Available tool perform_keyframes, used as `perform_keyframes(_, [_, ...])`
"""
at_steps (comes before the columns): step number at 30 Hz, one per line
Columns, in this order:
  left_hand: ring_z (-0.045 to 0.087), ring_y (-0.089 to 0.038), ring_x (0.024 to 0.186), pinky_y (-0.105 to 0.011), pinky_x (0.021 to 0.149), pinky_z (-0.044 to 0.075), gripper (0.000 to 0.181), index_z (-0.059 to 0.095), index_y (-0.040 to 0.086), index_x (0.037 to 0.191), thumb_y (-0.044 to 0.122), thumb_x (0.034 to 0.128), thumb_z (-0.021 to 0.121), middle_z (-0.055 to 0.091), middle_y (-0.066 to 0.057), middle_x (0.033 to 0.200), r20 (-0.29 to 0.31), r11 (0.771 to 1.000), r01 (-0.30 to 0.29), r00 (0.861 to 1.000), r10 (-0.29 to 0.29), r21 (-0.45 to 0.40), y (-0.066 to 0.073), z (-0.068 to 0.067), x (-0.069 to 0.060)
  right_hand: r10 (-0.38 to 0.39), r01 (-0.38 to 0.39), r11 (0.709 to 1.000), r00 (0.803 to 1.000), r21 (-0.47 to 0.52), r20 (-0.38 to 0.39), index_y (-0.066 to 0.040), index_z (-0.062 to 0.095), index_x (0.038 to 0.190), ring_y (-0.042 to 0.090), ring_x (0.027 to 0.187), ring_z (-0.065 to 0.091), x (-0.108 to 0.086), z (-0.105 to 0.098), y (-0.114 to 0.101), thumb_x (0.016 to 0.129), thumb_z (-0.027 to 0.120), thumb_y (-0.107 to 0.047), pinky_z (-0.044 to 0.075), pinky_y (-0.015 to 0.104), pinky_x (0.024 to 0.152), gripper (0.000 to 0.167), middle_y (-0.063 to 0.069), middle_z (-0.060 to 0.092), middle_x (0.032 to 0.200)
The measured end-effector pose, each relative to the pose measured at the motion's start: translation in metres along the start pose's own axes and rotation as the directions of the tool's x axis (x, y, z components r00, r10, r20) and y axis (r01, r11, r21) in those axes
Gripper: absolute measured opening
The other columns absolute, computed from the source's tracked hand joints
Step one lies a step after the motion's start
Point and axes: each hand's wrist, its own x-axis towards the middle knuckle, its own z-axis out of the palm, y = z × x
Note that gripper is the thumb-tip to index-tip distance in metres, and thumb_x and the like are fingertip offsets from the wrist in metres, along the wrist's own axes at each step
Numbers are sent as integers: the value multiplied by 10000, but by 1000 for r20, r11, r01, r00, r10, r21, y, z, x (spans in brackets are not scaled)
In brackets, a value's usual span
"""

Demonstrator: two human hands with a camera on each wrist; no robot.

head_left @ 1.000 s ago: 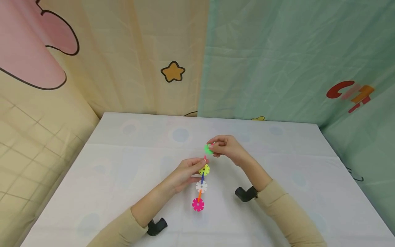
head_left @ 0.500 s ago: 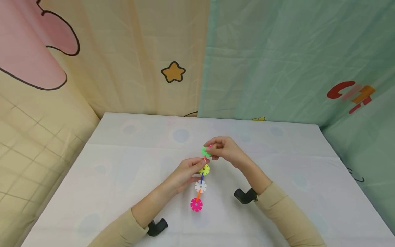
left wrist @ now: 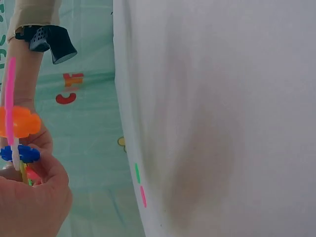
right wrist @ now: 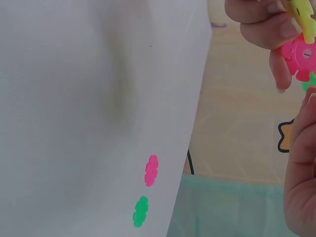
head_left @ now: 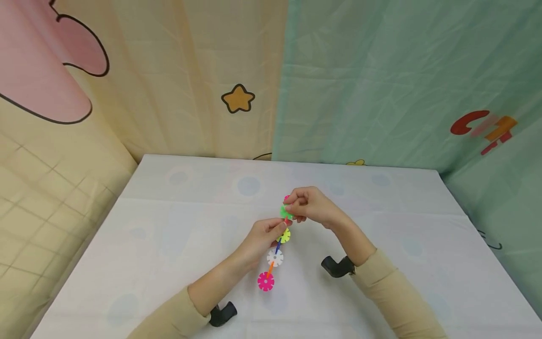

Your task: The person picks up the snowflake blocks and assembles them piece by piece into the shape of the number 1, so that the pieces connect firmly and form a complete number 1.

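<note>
In the head view my left hand pinches a chain of linked notched discs near its yellow disc. Below hang a white disc and a pink disc, with blue and orange ones edge-on between them. My right hand pinches a green disc, which meets a red disc above the yellow one. Another pink disc shows beside the right fingers. The left wrist view shows the orange disc and blue disc face on. Fingers partly hide the joints.
Pale cloth covers the table. In the right wrist view, a pink piece and a green piece appear against this cloth. Each wrist carries a black mount. Printed curtains stand behind the table.
The green disc in my right hand has come down from apart to meet the chain's upper end. Both hands have shifted slightly right, while the chain's lower end has swung left.
</note>
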Motion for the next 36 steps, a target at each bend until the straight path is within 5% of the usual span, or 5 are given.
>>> perform_keyframes(9, [490, -106, 777, -245, 734, 458, 322, 572, -127, 1131, 140, 958, 526, 555, 23, 796, -23, 998, -62, 998, 61, -13, 4, 3, 0, 8, 4, 992, 995, 123, -99, 110, 602, 996, 125, 521, 552, -8, 9, 4, 879, 600, -3, 466, 225, 525, 163, 5, 612, 616])
perform_keyframes(17, [474, -101, 738, -261, 711, 428, 329, 572, -113, 1144, 155, 958, 529, 553, 23, 777, -37, 1000, -9, 999, 8, -26, 4, 2, 0, 25, -5, 990, 990, 143, -139, 115, 599, 1017, 130, 539, 536, -11, 13, 5, 882, 606, -13, 495, 241, 552, 186, 9, 615, 629])
perform_keyframes(36, [509, -86, 771, -292, 736, 440, 379, 557, -134, 1158, 183, 951, 544, 599, 42, 830, -1, 997, -4, 1000, 3, -72, -1, -7, 2, 38, -34, 968, 999, 247, -12, 147, 493, 1237, 115, 678, 621, -15, 8, 16, 907, 540, 36, 542, 362, 759, 352, 41, 662, 804])
